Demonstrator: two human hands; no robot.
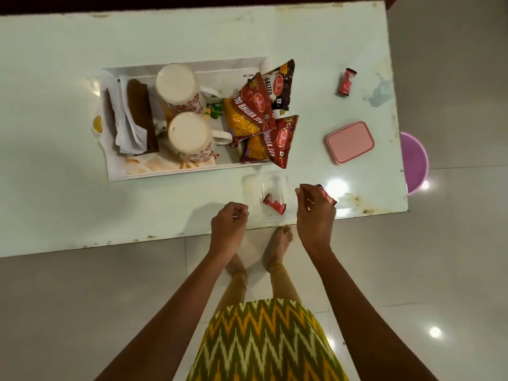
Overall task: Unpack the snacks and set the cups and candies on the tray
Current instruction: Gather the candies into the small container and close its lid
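My right hand point(314, 213) pinches a red-wrapped candy point(327, 195) by the tabletop's point(55, 160) near edge; the white rectangular tray point(118, 167) lies beyond it, leftward. My left hand point(229, 224) is curled, seemingly empty.

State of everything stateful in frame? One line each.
Clear box: open, holds one candy.
Pink lid: off, lying apart.
Cups: on tray, apparently upside down.
Snack packets: look sealed, lying across tray's right end.
Right hand: pinches second candy.
Left hand: curled, empty.
Third candy: loose, far right.
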